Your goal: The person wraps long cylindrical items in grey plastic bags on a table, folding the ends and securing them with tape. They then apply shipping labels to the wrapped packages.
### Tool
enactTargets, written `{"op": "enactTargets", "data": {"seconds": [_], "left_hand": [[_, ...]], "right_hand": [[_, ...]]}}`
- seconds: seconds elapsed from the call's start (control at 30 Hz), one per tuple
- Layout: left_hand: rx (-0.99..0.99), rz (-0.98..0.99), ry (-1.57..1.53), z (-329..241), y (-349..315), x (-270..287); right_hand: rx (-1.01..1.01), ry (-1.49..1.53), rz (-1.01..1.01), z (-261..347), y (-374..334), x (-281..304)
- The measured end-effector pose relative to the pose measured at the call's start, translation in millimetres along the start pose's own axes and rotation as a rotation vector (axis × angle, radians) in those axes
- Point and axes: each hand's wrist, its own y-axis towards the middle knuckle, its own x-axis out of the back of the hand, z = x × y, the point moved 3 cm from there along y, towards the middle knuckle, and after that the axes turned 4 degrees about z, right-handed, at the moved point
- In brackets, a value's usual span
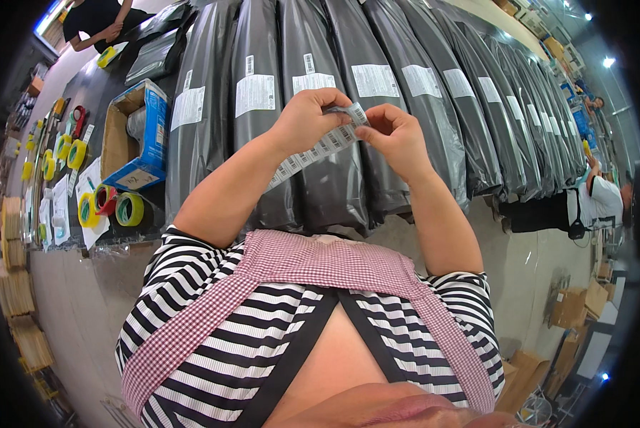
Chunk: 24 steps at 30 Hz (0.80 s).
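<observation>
A strip of barcode stickers [325, 148] stretches between my hands and hangs down toward the left. My left hand [311, 120] pinches the strip near its upper end. With thumb and forefinger, my right hand [397, 139] grips the end of the same strip. Beneath them lie long dark plastic-wrapped packages [302, 43], side by side in a row. Each near package bears a white shipping label [376, 80]. Small barcode stickers [308, 63] sit just above the labels on some packages at the left; the package under my right hand shows none.
Left of the packages stands an open blue cardboard box [156, 128]. Rolls of yellow tape [129, 209] and a red tape roll [106, 200] lie beside it on the dark table. One person [95, 21] is at the far left, another [598, 203] at the right. Cardboard boxes [568, 308] stand at the lower right.
</observation>
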Motion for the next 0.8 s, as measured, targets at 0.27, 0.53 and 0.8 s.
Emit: {"op": "enactTargets", "data": {"seconds": [0.27, 0.53, 0.8], "left_hand": [[0.025, -0.143, 0.200, -8, 21, -44], [0.118, -0.249, 0.392, 3, 45, -71], [0.312, -0.239, 0.524, 18, 52, -59]], "right_hand": [[-0.034, -0.149, 0.132, -21, 19, 56], [-0.108, -0.073, 0.325, -50, 39, 94], [-0.106, -0.006, 0.265, -77, 88, 120]]}}
